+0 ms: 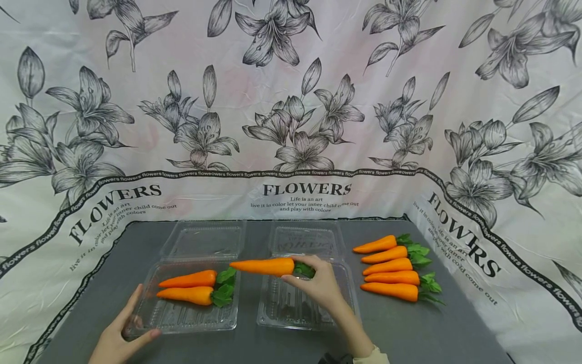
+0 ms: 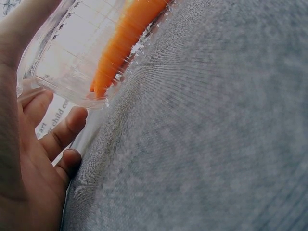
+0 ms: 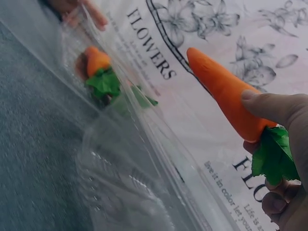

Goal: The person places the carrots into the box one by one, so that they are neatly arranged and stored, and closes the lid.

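My right hand (image 1: 318, 283) pinches a carrot (image 1: 263, 266) with green leaves near its leafy end. The carrot lies level above the table, its tip pointing left toward the left clear plastic box (image 1: 195, 323). In the right wrist view the thumb (image 3: 269, 107) presses on the orange body, and the leaves (image 3: 274, 156) hang by the fingers. Two carrots (image 1: 188, 295) lie side by side in the left box, leaves to the right. At that box's near left corner my left hand (image 1: 120, 328) rests with thumb and fingers spread along its sides; the left wrist view shows the fingers (image 2: 65, 132) loosely extended beside the wall.
A second clear box (image 1: 277, 323) stands under my right hand, its lid (image 1: 304, 240) folded back. The left box's lid (image 1: 202, 240) is also folded back. Several carrots (image 1: 391, 266) lie in a column on the grey table (image 1: 409, 333) at right. A flower-printed cloth (image 1: 304, 126) encloses the back and sides.
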Available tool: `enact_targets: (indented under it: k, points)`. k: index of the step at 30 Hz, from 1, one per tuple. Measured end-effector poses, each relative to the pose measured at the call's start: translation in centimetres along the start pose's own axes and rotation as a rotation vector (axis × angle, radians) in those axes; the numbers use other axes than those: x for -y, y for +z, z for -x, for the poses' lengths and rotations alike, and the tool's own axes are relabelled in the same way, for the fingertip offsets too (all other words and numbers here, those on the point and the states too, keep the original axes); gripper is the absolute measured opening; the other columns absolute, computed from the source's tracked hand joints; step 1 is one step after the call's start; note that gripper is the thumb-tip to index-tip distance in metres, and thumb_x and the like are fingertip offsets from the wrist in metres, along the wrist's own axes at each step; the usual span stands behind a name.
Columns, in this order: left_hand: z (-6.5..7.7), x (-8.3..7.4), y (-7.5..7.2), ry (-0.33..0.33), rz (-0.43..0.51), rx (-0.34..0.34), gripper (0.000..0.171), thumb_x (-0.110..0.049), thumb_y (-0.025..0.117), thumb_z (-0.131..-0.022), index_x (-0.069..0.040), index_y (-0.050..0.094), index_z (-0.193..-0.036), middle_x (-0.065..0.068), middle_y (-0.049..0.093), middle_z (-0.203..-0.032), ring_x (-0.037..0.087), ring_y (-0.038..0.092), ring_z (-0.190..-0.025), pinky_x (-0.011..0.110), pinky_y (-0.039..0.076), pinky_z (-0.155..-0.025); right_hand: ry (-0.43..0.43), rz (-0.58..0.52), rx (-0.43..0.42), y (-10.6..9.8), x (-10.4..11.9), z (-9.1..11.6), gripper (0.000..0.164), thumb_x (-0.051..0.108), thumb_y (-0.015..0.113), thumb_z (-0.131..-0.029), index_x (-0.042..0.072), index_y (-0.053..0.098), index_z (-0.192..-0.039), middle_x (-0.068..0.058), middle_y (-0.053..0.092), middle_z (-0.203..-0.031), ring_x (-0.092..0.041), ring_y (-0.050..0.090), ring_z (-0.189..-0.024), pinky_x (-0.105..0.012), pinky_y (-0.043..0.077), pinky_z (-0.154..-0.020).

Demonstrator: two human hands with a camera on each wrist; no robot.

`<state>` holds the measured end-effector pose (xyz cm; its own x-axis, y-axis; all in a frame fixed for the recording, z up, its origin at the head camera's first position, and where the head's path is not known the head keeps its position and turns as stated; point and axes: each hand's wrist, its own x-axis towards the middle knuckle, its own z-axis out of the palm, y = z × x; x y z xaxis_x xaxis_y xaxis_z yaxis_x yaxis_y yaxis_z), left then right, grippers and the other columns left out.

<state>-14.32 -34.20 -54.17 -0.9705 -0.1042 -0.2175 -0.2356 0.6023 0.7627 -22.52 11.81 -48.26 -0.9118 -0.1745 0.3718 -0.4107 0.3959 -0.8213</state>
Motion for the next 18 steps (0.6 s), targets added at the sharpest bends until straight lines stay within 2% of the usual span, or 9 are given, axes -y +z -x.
enact_targets:
  k: [4,9,14,18]
  points:
    - [-0.1,0.0,-0.1,-0.017,-0.009,0.01,0.117,-0.045,0.08,-0.095,-0.038,-0.011,-0.169,0.005,0.055,-0.096,0.014,0.042,-0.079,0.029,0.036,-0.065,-0.003,-0.009,0.022,0.8,0.3,-0.2,0.045,0.025,0.095,-0.081,0.014,0.081,-0.123,-0.003,0.076,-0.109,-0.012,0.06,-0.085,-0.027,0.051,-0.067]
    - [-0.1,0.0,-0.1,-0.028,-0.019,0.023,0.116,-0.048,0.078,-0.096,-0.04,-0.013,-0.168,0.005,0.054,-0.097,0.015,0.042,-0.081,0.03,0.036,-0.066,0.016,0.0,0.029,1.6,0.7,-0.5,0.047,0.026,0.095,-0.081,0.014,0.081,-0.125,-0.001,0.077,-0.117,-0.014,0.065,-0.097,-0.028,0.056,-0.078]
    - [0.1,0.0,0.0,-0.004,-0.02,0.003,0.115,-0.047,0.078,-0.097,-0.039,-0.011,-0.169,0.005,0.054,-0.095,0.014,0.04,-0.077,0.029,0.034,-0.063,-0.015,-0.028,0.044,2.4,1.3,-0.8,0.047,0.026,0.094,-0.083,0.013,0.08,-0.125,-0.003,0.078,-0.121,-0.023,0.068,-0.107,-0.036,0.057,-0.091]
    - [0.3,0.0,0.0,0.01,-0.011,-0.008,0.115,-0.047,0.078,-0.096,-0.038,-0.011,-0.169,0.005,0.055,-0.095,0.014,0.04,-0.076,0.029,0.035,-0.062,-0.039,-0.031,0.063,3.1,1.6,-1.0,0.047,0.026,0.093,-0.084,0.01,0.079,-0.126,-0.004,0.078,-0.121,-0.024,0.069,-0.109,-0.038,0.057,-0.095]
